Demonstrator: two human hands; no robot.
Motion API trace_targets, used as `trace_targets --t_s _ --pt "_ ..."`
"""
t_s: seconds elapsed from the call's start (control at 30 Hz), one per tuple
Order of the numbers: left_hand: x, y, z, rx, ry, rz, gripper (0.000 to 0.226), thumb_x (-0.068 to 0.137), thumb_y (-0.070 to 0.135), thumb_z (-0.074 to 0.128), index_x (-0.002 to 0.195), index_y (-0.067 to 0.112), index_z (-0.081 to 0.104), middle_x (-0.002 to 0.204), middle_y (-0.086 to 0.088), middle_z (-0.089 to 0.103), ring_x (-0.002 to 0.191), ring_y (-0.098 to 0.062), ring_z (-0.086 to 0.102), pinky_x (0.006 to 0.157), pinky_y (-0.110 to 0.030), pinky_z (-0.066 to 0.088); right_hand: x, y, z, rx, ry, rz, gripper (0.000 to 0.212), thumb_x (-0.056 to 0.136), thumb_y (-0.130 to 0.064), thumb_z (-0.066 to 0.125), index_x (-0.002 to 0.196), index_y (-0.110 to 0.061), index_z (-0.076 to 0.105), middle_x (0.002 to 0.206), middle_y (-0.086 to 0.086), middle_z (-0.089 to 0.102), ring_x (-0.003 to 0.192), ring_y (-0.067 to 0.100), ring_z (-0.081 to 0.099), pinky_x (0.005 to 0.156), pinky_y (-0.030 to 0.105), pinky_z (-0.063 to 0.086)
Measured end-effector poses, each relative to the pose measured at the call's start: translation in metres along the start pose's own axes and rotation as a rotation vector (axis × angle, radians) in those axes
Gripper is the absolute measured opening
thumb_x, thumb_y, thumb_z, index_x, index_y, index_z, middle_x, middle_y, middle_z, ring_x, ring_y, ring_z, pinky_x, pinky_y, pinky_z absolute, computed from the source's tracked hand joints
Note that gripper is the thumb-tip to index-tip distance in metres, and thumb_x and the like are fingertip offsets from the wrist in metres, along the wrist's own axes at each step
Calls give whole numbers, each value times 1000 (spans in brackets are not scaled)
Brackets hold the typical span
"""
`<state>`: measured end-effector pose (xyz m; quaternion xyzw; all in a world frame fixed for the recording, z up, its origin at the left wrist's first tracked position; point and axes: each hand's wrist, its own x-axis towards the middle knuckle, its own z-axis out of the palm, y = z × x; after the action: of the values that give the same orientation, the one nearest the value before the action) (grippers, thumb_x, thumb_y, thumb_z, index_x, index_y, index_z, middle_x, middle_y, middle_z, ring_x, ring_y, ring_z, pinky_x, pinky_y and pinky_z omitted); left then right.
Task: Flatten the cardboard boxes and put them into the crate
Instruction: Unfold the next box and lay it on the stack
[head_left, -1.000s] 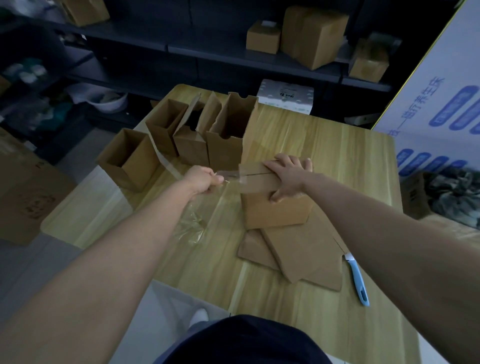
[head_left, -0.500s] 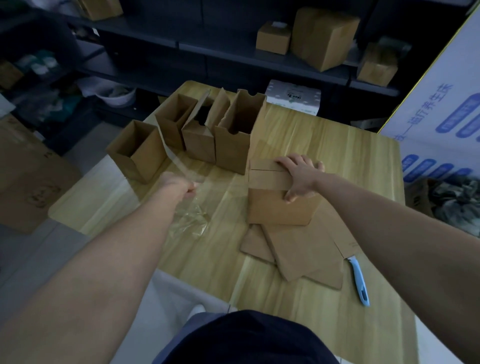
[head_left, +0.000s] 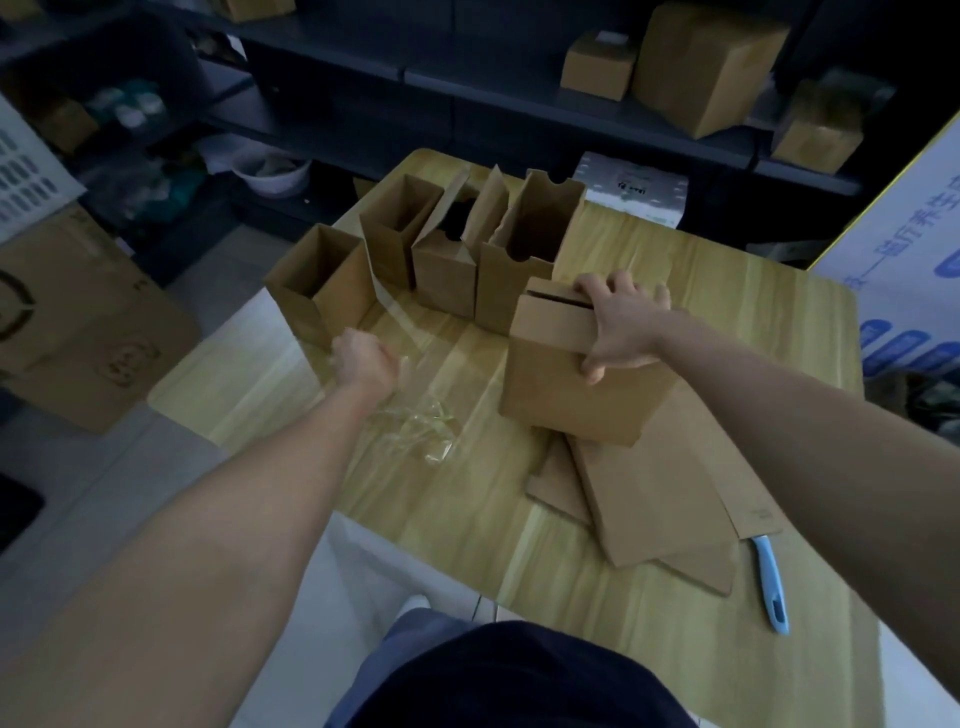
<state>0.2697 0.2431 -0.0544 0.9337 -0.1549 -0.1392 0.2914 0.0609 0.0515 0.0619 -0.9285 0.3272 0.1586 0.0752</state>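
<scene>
My right hand grips the top of a closed brown cardboard box that stands on the wooden table. A slit shows along the box's top seam. My left hand is closed on a strip of clear tape, which stretches up and away from the hand. A crumpled heap of clear tape lies on the table just below that hand. Several open, upright boxes stand in a row behind. Flattened boxes lie stacked under and in front of the held box. No crate is in view.
A blue utility knife lies near the table's right front edge. A white carton sits beyond the table's far edge. Dark shelves with more cardboard boxes stand behind. Large flat cardboard leans on the floor at left.
My left hand has pulled the clear tape strip off the box and moved left, away from it. My right hand stays on the box top, whose seam now shows bare.
</scene>
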Motion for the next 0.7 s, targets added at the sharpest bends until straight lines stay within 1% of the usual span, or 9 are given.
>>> trace_targets --t_s 0.07,0.13,0.27,0.37,0.47,0.57,0.6,0.63,0.7 --pt "-1 -2 7 49 9 5 19 89 2 55 83 5 72 109 -18 62 118 -33 48 101 -43 43 0 -15 -6 -1 33 -47 112 57 -42 82 145 -32 12 143 14 25 136 39 25 115 60 4" --pt "-3 -7 16 88 -46 7 25 91 -2 48 90 2 72 111 -21 60 123 -34 42 103 -42 40 -1 -23 -5 -15 37 -61 114 58 -42 82 146 -32 11 145 14 24 138 38 23 115 59 3" --pt "-4 -21 34 120 -288 28 26 91 0 47 104 -3 69 111 -20 66 107 -33 61 90 -36 50 -2 -29 2 -7 15 -36 114 58 -43 82 146 -32 11 144 13 25 136 37 25 115 59 6" --pt "-3 -27 43 208 -469 28 29 92 2 47 116 -2 63 121 -19 61 114 -32 57 92 -33 45 -2 -33 8 1 5 -20 113 58 -44 81 146 -32 11 143 13 25 135 37 27 115 59 8" --pt "-6 -24 40 229 -545 45 32 95 4 43 123 -3 57 128 -20 56 119 -32 53 95 -33 43 1 -40 11 16 1 -16 113 59 -43 81 146 -32 11 143 13 25 136 37 27 115 59 8" --pt "4 -26 34 173 -591 3 29 95 2 42 119 -3 60 123 -17 60 110 -30 60 84 -31 48 4 -47 13 35 17 -17 113 58 -43 82 146 -32 11 143 13 25 136 37 27 115 59 7" --pt "12 -30 35 121 -618 -47 31 94 3 45 122 -1 57 125 -16 59 109 -31 60 81 -29 49 5 -49 13 43 28 -17 113 58 -44 82 145 -32 11 143 13 26 136 37 27 115 59 7" --pt "18 -34 37 68 -641 -60 37 92 5 49 130 3 50 128 -15 56 107 -31 61 85 -31 52 5 -51 13 53 41 -16 112 59 -44 82 145 -32 11 143 13 26 135 37 27 115 59 7" --pt "15 -38 33 -52 -655 -100 59 89 10 56 142 15 31 137 -14 45 100 -28 62 84 -37 56 5 -52 10 96 65 -14 111 59 -43 82 145 -31 13 141 12 28 134 36 29 115 58 10"
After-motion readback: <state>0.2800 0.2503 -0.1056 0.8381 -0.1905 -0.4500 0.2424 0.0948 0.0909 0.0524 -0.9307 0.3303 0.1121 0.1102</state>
